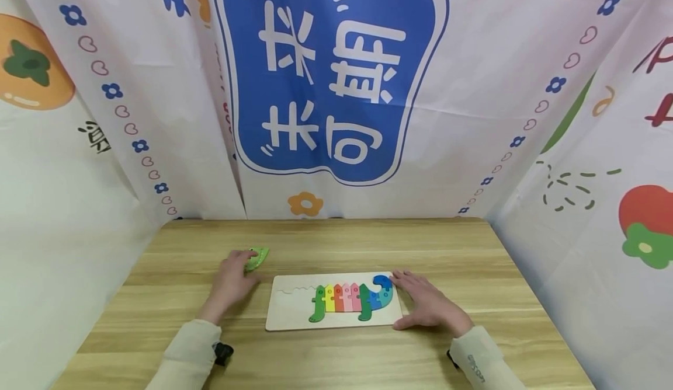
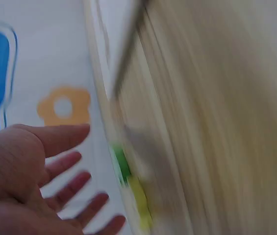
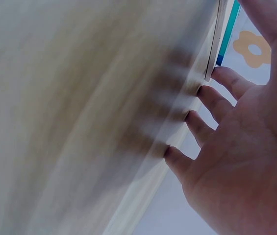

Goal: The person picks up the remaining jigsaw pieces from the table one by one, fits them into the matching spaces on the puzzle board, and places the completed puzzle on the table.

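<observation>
A pale wooden puzzle board (image 1: 291, 314) lies on the table, holding a row of coloured animal pieces: green legs, yellow, red and pink body parts, and a blue curled tail (image 1: 386, 296). The board's left part shows bare wood and a wavy cut line. Over a loose light-green puzzle piece (image 1: 256, 258), beyond the board's left end, is my left hand (image 1: 233, 282). In the left wrist view its fingers are spread, beside blurred green (image 2: 122, 164) and yellow (image 2: 140, 200) pieces. My right hand (image 1: 428, 302) rests at the board's right end, fingers extended, fingertips down on the table.
The wood-grain table (image 1: 336, 361) ends at a printed cloth (image 1: 473, 115) hanging behind it. Similar printed cloths hang at the left (image 1: 52, 203) and right (image 1: 578, 250). Both wrists have dark straps.
</observation>
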Available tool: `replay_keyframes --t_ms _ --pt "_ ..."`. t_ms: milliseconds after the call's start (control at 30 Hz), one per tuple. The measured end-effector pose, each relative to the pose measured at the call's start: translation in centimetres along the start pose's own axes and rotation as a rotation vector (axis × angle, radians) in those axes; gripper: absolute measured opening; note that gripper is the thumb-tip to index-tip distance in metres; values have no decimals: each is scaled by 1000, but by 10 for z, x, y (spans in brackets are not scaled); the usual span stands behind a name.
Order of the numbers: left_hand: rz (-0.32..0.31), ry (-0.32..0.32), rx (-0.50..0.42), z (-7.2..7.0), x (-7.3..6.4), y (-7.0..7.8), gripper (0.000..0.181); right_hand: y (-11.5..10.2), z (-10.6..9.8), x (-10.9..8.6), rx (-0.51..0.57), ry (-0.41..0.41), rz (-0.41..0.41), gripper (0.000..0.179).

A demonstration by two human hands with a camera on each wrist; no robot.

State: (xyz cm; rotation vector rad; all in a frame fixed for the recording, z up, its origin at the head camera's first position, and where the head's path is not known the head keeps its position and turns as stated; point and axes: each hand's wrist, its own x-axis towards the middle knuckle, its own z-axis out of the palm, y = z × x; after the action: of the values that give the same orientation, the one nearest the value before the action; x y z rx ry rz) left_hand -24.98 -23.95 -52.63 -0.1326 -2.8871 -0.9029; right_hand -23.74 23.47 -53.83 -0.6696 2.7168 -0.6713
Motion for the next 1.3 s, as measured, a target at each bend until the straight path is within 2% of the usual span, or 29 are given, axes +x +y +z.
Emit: replay_keyframes --t_ms 67,167,300,467,667,900,1100,1300 --pt "-59 8 61 -8 -1 -16 64 0 0 0 -2 1 1 109" --pt "-127 -23 95 -20 -5 -34 75 1 0 0 -3 1 -3 109" --pt "-164 -73 112 -31 -11 -44 89 1 0 0 -3 2 -6 109" --pt "-125 -85 141 -33 -15 -46 84 1 0 0 -4 -1 2 109" --pt "-64 -42 161 -28 -16 -48 68 0 0 0 2 -7 5 108" --pt "-15 -2 150 -24 -14 -49 60 0 0 0 -1 -9 9 108" --pt "-56 -9 108 -22 -12 -46 63 0 0 0 -2 -10 6 108" --pt "-114 2 -87 -23 -13 -42 69 1 0 1 -5 -7 -2 108"
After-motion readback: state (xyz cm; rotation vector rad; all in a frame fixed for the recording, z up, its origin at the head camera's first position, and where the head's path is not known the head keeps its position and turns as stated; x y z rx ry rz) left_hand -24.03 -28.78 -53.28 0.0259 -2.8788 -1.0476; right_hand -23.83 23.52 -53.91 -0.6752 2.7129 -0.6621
